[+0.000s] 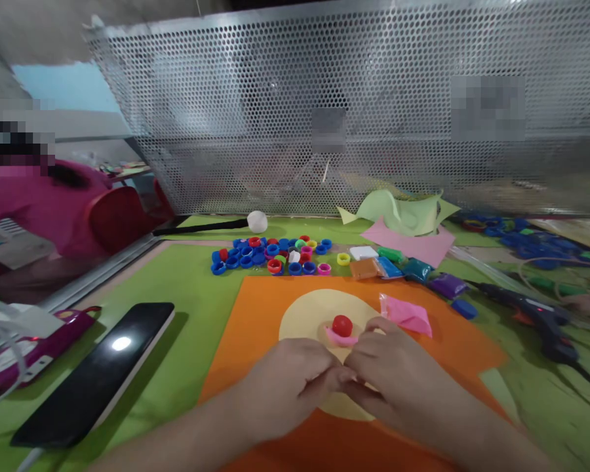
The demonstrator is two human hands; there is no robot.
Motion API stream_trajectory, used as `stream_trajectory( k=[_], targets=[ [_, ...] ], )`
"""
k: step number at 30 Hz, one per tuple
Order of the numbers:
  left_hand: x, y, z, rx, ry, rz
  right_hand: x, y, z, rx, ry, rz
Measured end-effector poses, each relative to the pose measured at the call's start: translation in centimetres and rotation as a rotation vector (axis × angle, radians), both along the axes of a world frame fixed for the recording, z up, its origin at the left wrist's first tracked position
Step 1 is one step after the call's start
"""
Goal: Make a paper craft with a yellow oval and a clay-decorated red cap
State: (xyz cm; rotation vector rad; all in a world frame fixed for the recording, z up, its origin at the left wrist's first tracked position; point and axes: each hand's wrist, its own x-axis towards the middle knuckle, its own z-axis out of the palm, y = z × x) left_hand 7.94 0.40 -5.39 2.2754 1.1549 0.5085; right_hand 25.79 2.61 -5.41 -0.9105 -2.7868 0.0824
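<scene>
My left hand [295, 383] and my right hand [393, 370] meet over the lower part of a cream paper circle [299, 314]. Both are closed, fingertips pressed together; whatever is between them is hidden. Just beyond the fingers, a shiny red round piece [343, 326] rests on the circle. A soft pink strip [338, 337], like modelling clay, curves along its near side, and its right end passes close to my right fingers. Beneath the circle lies an orange sheet [246, 328]. A pink clay packet [408, 314] sits right of the circle.
Coloured bottle caps [275, 252] are grouped behind the orange sheet, with several clay packets [391, 265] to their right. A phone [103, 367] lies left, a glue gun [535, 314] right. Paper scraps [398, 216] stand before a perforated metal panel [275, 85]. A person in pink [73, 210] is at left.
</scene>
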Motion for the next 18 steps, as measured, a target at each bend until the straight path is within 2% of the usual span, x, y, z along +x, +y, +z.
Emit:
stream_trajectory(
  k=[5, 8, 13, 18],
  targets=[
    [0.2, -0.2, 0.3, 0.111, 0.157, -0.054, 0.5, -0.6, 0.0, 0.025, -0.018, 0.035],
    [0.4, -0.2, 0.2, 0.133, 0.212, -0.01, 0.5, -0.6, -0.3, 0.096, -0.007, 0.055],
    [0.5, -0.4, -0.2, 0.087, 0.091, 0.121, 0.3, -0.3, -0.9, 0.254, 0.003, 0.042],
    [0.6, -0.6, -0.6, 0.037, -0.01, 0.07, 0.2, -0.1, -0.9, 0.223, 0.011, -0.03]
  ],
)
